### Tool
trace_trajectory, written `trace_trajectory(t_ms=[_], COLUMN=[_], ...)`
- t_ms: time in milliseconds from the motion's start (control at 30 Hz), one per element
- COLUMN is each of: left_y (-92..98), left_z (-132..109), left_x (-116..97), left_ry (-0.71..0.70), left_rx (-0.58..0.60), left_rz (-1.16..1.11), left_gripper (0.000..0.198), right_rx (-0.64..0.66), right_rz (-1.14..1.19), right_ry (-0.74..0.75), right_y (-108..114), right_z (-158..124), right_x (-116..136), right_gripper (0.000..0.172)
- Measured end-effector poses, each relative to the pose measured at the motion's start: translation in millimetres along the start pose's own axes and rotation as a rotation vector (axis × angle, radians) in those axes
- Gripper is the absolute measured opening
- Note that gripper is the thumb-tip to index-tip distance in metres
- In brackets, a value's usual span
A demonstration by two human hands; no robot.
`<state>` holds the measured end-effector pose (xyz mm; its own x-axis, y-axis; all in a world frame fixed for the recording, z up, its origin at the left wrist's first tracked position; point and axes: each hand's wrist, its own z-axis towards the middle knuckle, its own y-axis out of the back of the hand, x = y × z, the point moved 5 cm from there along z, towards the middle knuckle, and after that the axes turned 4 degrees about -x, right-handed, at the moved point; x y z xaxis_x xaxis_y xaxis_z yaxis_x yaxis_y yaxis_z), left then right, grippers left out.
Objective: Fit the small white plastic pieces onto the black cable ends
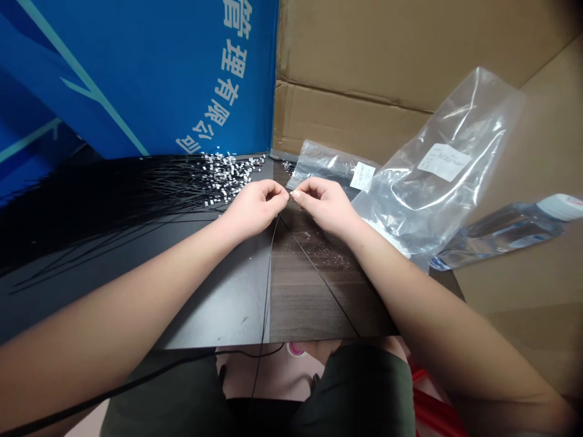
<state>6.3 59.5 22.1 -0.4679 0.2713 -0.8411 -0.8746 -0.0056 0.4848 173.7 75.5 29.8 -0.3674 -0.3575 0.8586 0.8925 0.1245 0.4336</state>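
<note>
My left hand (260,203) and my right hand (324,203) meet fingertip to fingertip above the table's middle. The left thumb and forefinger pinch the end of a thin black wire (268,261), which hangs down past the table's front edge. Between my right thumb and forefinger is a tiny pale piece (292,194), mostly hidden by the fingertips. A second thin dark line (319,271) runs diagonally over the wood-look surface below the hands. To the left lies a large bundle of black wires (150,182) with small white ends.
A flat clear bag (323,167) with a label lies behind my right hand. A larger clear bag (437,164) leans beside it, near a lying water bottle (501,233). Blue panel (159,73) and cardboard (364,54) stand behind the table (218,309). Small clear bits are scattered on the wood-look surface.
</note>
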Motion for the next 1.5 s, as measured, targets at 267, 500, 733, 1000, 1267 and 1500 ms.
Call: trace_trajectory(t_ms=[267,500,733,1000,1267,1500], left_y=[-3.6,-3.9,-4.1,-3.9,-2.2,-1.2], left_z=[-1.7,-1.2,-1.7,-0.8,-1.5,-2.6], left_x=[2.6,3.1,4.6,4.7,-0.2,-3.1], left_ry=[0.014,0.028,0.027,0.03,-0.004,-0.007], left_rx=[0.023,-0.002,-0.011,0.001,-0.002,0.004], left_rz=[-0.003,0.012,-0.021,-0.017,0.016,0.05], left_gripper=[0.022,0.021,0.021,0.019,0.017,0.016], right_rx=[-0.007,-0.012,-0.009,0.02,0.048,0.062], right_rz=[0.027,0.045,0.058,0.008,-0.01,-0.057], right_ry=[-0.004,-0.006,-0.014,0.035,0.069,0.091], right_y=[-1.1,-2.6,-4.1,-4.0,-3.6,-2.8], right_z=[0.5,1.4,0.8,0.1,-0.7,-0.4], right_x=[-2.2,-5.1,-5.1,-0.2,-2.3,-0.2], right_gripper=[0.013,0.013,0.013,0.012,0.011,0.011])
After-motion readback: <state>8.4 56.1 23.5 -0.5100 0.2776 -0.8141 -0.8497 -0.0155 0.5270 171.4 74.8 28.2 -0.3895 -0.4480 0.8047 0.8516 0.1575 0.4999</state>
